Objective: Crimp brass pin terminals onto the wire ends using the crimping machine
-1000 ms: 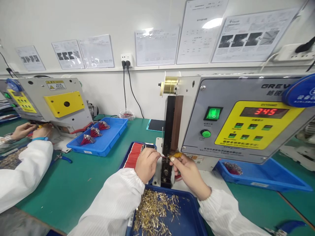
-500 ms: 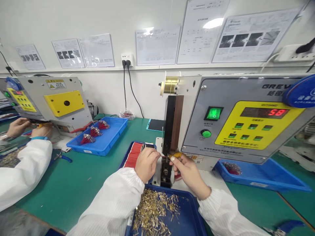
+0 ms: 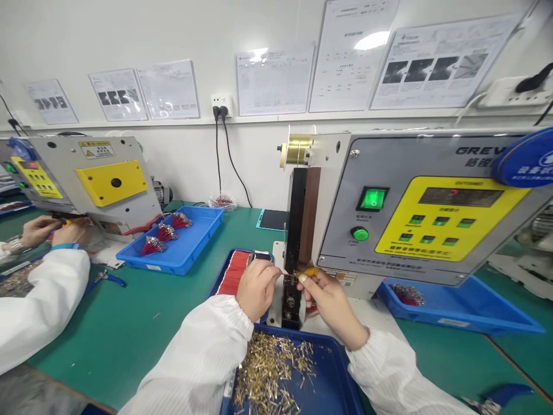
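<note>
The red readout [image 3: 460, 197] on the yellow panel of the bench machine [image 3: 415, 219], showing digits a moment ago, has gone almost dark, while the person's hands stay in place at the machine's narrow upright head [image 3: 296, 230]. The left hand [image 3: 258, 291] is curled closed, its fingertips pressed together on a thin wire [image 3: 288, 276] that runs toward the head. The right hand [image 3: 330, 308] pinches a small yellow piece [image 3: 310, 271] between thumb and forefinger, just beside that wire. Both hands nearly meet there, and the fingers hide most of what they hold, so the wire's end cannot be made out.

Under the forearms, a blue tray [image 3: 334, 374] holds a loose heap of brass terminals [image 3: 272, 369] at the near edge of the green tabletop [image 3: 108, 340]. A dark tray of red wires [image 3: 233, 275] sits just left of the head. Farther left, a blue tray [image 3: 201, 242] carries bundled red wires [image 3: 158, 236], and blue-handled pliers [image 3: 110, 279] lie near it. At the tabletop's left edge, a co-worker's hands [image 3: 54, 232] work at a second machine [image 3: 86, 178].
</note>
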Demonstrator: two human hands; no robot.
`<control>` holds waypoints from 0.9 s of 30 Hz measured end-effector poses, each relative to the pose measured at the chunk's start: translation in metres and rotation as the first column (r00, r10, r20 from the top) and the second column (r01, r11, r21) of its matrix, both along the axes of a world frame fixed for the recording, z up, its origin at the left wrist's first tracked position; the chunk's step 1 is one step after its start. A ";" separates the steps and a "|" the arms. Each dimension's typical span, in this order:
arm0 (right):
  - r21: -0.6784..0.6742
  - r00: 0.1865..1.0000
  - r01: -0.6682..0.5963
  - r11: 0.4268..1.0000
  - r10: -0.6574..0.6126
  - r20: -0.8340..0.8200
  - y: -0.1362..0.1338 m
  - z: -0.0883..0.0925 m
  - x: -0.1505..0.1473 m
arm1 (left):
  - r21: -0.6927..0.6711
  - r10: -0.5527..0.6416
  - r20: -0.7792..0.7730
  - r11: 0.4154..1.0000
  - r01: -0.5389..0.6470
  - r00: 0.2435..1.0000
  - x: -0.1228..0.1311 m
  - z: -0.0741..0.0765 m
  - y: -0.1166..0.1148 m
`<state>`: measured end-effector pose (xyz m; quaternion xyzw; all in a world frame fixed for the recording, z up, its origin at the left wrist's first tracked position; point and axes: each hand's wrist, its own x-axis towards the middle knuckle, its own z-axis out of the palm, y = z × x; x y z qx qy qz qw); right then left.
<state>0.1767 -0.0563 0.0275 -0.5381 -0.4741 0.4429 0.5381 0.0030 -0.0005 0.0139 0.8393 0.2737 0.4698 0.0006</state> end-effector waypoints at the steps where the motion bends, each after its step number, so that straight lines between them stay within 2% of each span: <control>1: 0.000 1.000 -0.003 1.000 0.003 -0.005 0.000 0.000 0.000 | -0.001 0.002 0.001 1.000 -0.002 1.000 0.000 0.000 0.000; 11: 0.018 1.000 -0.006 1.000 0.006 -0.013 -0.001 -0.001 0.000 | 0.030 0.034 0.028 0.999 -0.035 0.999 0.000 0.002 -0.002; 27: -0.009 0.997 0.082 0.997 -0.082 -0.015 -0.002 -0.003 -0.005 | 0.058 0.021 0.027 0.998 -0.023 0.999 0.000 0.001 -0.002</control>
